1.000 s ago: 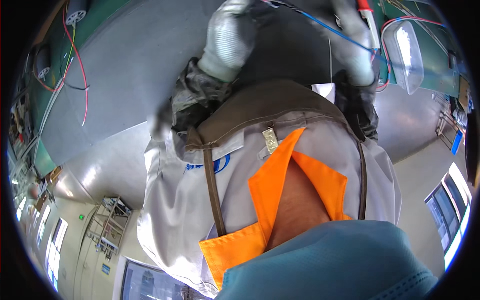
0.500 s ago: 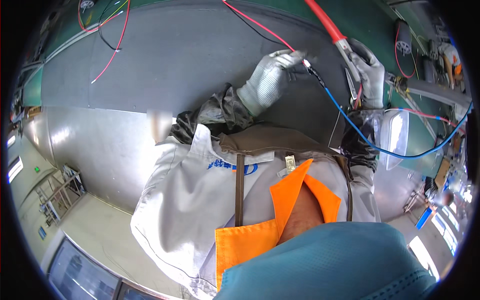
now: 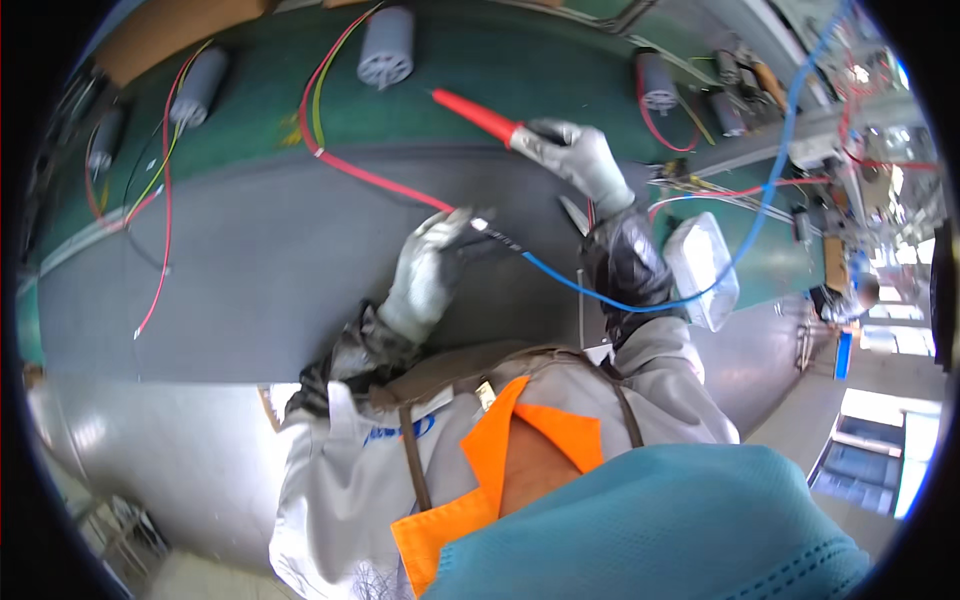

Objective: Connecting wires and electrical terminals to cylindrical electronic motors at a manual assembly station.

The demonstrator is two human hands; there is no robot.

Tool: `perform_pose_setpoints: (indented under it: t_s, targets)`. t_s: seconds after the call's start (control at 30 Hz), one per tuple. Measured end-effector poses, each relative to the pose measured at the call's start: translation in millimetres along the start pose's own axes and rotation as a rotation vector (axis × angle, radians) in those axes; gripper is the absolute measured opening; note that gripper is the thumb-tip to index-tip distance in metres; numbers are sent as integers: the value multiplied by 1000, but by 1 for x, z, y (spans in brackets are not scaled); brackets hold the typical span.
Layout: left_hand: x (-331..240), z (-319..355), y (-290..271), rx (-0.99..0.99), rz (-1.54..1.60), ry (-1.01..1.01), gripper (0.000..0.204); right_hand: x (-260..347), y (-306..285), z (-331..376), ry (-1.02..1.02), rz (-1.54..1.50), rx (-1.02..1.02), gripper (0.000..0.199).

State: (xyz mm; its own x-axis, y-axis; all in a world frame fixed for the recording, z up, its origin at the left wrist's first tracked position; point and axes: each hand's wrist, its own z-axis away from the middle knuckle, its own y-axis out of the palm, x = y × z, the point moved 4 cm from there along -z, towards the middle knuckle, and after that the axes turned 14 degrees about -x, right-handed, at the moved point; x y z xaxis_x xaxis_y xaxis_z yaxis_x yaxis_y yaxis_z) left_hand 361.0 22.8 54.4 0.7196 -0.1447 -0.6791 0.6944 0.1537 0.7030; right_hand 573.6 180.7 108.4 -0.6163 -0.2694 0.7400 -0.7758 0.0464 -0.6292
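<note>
My left hand [image 3: 425, 270], in a grey coated glove, pinches the end of a red wire [image 3: 385, 182] where it meets a blue cable [image 3: 580, 285]. A pale terminal and a short dark stretch show at this joint, just past my fingertips. My right hand [image 3: 585, 165], gloved too, is closed around the metal part of a red-handled tool [image 3: 475, 117]; its handle points away to the far left. What kind of tool it is, I cannot tell. Below my right hand lies a pointed metal blade [image 3: 573, 214]. The red wire runs back to a grey cylindrical motor [image 3: 387, 48].
More motors with wires stand on the green surface, such as a motor [image 3: 200, 88] at left and another motor [image 3: 655, 82] at right. A loose red wire [image 3: 160, 270] lies across the dark mat [image 3: 250, 260]. Beside my right forearm sits a translucent plastic tray [image 3: 703, 265].
The view has shifted, bringing more motors into sight. My right hand has turned the red-handled tool to slant left. My left hand still pinches the wire joint.
</note>
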Motion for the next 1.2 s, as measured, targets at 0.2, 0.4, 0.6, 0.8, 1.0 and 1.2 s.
perform_pose_setpoints:
  t_s: [0.2, 0.4, 0.6, 0.8, 1.0, 1.2]
  targets:
    - [8, -10, -6, -244, 9, -166, 38, -46, -121, 90, 130, 359, -266, 33]
    - [17, -13, 4, -131, -92, -131, 38, -51, -126, 145, -29, 639, -206, 72]
    - [-13, -31, -3, -76, -911, 257, 27, 48, -49, 155, -316, -255, 305, 32]
    - [-169, 2, -79, -412, -2494, 733, 47, -14, -95, 144, 722, 40, -181, 27]
    - [-148, -9, -66, -392, -1987, 1181, 28, 9, -49, 87, 429, -266, 97, 21]
    - [-18, -89, -2, 177, -1768, 1022, 42, -176, -95, -133, -91, 1094, -549, 73]
